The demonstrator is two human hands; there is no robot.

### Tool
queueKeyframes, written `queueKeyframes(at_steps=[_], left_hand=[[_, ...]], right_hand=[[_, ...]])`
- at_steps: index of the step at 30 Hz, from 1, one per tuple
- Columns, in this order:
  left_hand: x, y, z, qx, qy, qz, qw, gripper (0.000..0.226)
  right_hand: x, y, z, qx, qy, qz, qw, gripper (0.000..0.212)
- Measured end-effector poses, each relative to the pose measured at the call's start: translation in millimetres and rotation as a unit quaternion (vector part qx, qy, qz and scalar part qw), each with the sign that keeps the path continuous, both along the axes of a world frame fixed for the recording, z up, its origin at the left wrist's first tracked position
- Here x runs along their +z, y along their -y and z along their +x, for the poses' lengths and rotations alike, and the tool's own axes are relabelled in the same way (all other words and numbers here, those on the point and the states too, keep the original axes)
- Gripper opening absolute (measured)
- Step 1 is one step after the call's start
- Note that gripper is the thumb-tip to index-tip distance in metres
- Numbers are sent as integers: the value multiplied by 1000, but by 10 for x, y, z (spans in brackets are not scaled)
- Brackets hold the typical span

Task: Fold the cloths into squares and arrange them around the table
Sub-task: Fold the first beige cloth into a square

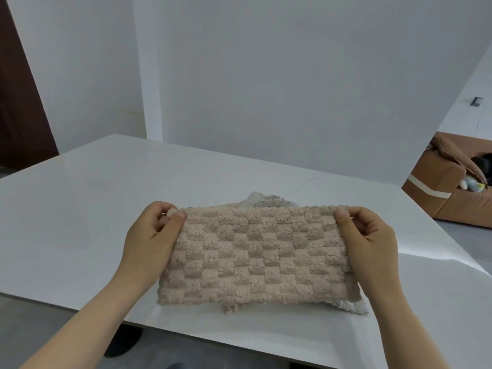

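A fluffy beige cloth (258, 257) with a checkered weave is held up above the white table (80, 222), folded into a wide rectangle. My left hand (151, 241) pinches its upper left corner between thumb and fingers. My right hand (370, 241) pinches its upper right corner the same way. Under and behind it lies a grey-white cloth (269, 202), mostly hidden; one tip shows past the top edge and another part past the lower right corner.
A white wall stands right behind the table's far edge. An open brown cardboard box (447, 182) with items inside sits on the floor at the right. The table's near edge runs diagonally below my forearms.
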State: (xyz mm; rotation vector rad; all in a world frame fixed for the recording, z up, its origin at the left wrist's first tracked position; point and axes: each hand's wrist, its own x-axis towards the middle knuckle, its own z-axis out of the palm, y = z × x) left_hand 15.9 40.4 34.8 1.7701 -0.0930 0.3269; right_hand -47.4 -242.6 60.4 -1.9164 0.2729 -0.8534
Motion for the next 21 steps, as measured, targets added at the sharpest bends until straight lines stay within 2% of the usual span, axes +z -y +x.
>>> queueKeyframes(at_steps=[7, 13, 21], left_hand=[[100, 139, -94, 11, 50, -1, 999, 11], [229, 353, -349, -46, 61, -10, 997, 8], [308, 512, -531, -104, 42, -49, 993, 3]], right_hand=[[80, -196, -99, 14, 14, 3, 1000, 15], [128, -500, -207, 93, 2, 33, 995, 17], [95, -784, -293, 160, -5, 63, 985, 8]])
